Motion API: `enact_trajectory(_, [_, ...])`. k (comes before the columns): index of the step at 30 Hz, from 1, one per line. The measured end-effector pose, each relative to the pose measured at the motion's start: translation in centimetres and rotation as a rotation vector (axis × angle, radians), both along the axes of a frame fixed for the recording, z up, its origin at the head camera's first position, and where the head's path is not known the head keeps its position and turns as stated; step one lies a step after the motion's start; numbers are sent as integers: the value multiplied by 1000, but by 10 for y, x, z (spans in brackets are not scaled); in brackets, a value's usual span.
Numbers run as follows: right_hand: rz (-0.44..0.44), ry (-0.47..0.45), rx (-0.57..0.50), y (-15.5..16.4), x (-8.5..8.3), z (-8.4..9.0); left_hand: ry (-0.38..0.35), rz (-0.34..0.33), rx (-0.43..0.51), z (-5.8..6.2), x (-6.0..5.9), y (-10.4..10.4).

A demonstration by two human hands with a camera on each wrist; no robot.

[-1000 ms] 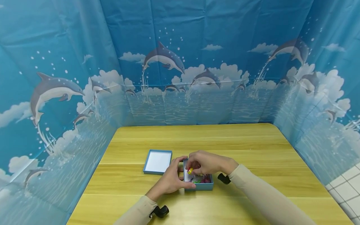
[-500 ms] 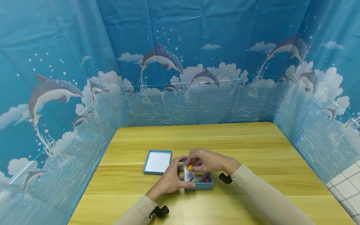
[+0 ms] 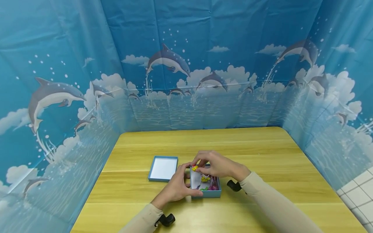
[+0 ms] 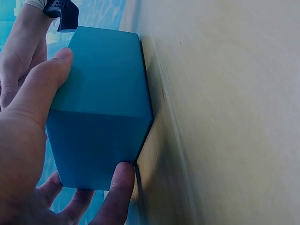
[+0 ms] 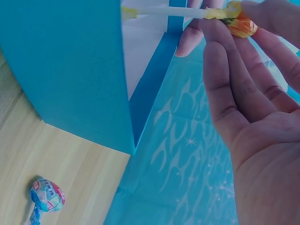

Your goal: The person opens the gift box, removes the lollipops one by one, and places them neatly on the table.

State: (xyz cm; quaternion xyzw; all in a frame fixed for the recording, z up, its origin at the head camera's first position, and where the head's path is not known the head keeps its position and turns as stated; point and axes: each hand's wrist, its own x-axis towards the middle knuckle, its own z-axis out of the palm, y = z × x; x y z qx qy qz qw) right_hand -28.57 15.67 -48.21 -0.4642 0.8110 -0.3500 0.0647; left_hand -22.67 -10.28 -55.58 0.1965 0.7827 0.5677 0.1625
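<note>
Fingers of the right hand (image 3: pixel 217 165) are pinched on the wrapped head of a lollipop (image 5: pixel 234 18) above the blue box (image 3: pixel 205 192); its white stick is pointed back into the box, which is gripped at its near-left corner by the left hand (image 3: pixel 176 187).

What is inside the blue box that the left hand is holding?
The box holds several wrapped lollipops on a white lining: yellow, green and pink ones show. The right hand lifts one lollipop out and hides the far part, so no count is possible.
</note>
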Motion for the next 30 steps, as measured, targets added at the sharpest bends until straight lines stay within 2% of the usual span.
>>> enact_trajectory(9, [-16, 72, -14, 2, 2, 3, 12, -2, -35, 2, -1, -1])
enact_trajectory(17, [-81, 58, -11, 8, 4, 6, 30, 3, -31, 1, 0, -2])
enact_trajectory(24, [-124, 39, 14, 16, 4, 6, -6, -5, 20, 0, 1, -1])
enact_trajectory(30, [-148, 53, 15, 25, 3, 6, 9, -2, 6, 1, 0, 0])
